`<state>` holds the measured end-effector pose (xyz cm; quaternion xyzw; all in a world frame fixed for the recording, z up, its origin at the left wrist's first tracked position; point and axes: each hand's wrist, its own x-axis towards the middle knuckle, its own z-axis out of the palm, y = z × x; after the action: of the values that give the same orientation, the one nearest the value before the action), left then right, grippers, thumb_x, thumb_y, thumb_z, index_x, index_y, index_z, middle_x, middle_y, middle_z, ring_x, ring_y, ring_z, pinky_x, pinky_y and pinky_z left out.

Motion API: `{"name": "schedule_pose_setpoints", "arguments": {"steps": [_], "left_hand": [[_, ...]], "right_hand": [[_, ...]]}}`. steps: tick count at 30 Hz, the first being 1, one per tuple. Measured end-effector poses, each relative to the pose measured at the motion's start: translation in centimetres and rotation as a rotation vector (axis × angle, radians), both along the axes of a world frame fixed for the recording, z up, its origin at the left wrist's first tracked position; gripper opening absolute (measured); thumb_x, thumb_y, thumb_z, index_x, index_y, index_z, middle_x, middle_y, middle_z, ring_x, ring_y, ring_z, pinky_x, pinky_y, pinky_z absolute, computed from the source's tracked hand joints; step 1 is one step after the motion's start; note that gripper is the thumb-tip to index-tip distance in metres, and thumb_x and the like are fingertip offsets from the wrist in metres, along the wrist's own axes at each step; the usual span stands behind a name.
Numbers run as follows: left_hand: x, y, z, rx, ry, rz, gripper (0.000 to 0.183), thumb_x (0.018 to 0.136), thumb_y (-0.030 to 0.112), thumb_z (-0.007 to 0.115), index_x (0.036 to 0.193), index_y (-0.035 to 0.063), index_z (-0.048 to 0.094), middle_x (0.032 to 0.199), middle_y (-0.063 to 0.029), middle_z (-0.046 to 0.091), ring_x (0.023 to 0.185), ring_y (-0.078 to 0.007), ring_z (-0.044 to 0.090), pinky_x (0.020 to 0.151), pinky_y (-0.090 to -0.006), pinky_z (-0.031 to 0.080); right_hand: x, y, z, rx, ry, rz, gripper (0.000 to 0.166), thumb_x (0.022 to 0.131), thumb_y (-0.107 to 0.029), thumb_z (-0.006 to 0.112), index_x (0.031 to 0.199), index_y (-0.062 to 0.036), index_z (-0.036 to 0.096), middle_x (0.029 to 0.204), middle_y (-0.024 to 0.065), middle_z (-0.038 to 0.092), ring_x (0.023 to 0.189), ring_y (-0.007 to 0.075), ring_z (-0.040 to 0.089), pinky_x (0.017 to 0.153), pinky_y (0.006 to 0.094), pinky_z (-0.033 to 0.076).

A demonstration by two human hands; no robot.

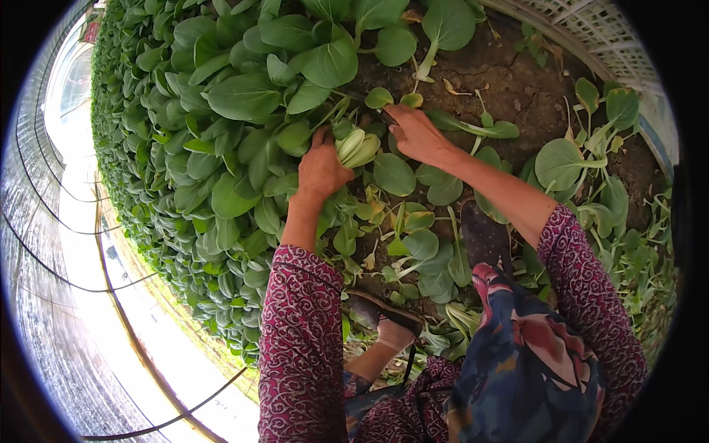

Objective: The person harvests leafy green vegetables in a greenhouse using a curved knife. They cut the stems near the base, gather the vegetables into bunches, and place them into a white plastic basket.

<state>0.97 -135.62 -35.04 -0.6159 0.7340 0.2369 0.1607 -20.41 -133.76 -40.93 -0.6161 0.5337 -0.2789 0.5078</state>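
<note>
My left hand (324,169) grips a head of bok choy (358,148), its pale, cut-looking stem base turned to the right. The leaves of that head are partly hidden among the standing plants. Just right of it, my right hand (416,134) is closed around a small dark-handled tool (388,117), probably a knife, whose far end is hard to make out. That hand is low over the soil, beside small yellowing leaves (411,100). Both hands are at the right edge of a dense stand of bok choy (243,97).
Loose leaves (422,245) litter the soil (515,83) between my shoes (484,232). One bok choy plant (435,41) leans at the top. A white lattice plastic crate (604,39) stands top right, with more leafy plants (598,144) below it. Plastic greenhouse sheeting (50,232) curves along the left.
</note>
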Motion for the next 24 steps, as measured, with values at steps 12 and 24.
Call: {"name": "schedule_pose_setpoints", "arguments": {"steps": [12,24], "left_hand": [[0.4,0.4,-0.7,0.012,0.013,0.037,0.083,0.059,0.019,0.077,0.134,-0.0001,0.044,0.143,-0.0153,0.042,0.112,-0.0355,0.058,0.095,-0.0425,0.048],[0.6,0.1,-1.0,0.027,0.068,0.053,0.073,0.056,0.019,0.079,0.122,0.0002,0.054,0.134,-0.0169,0.049,0.111,-0.0370,0.057,0.093,-0.0420,0.048]], "right_hand": [[-2.2,-0.3,-0.5,-0.238,-0.037,0.017,0.050,0.084,0.006,0.054,0.132,-0.0028,0.048,0.113,0.0172,0.057,0.091,0.0366,0.059,0.076,0.0420,0.048],[-3.0,-0.8,-1.1,-0.476,0.328,0.072,0.052,0.070,0.009,0.053,0.122,-0.0010,0.053,0.096,0.0164,0.054,0.083,0.0371,0.060,0.067,0.0452,0.050]]}}
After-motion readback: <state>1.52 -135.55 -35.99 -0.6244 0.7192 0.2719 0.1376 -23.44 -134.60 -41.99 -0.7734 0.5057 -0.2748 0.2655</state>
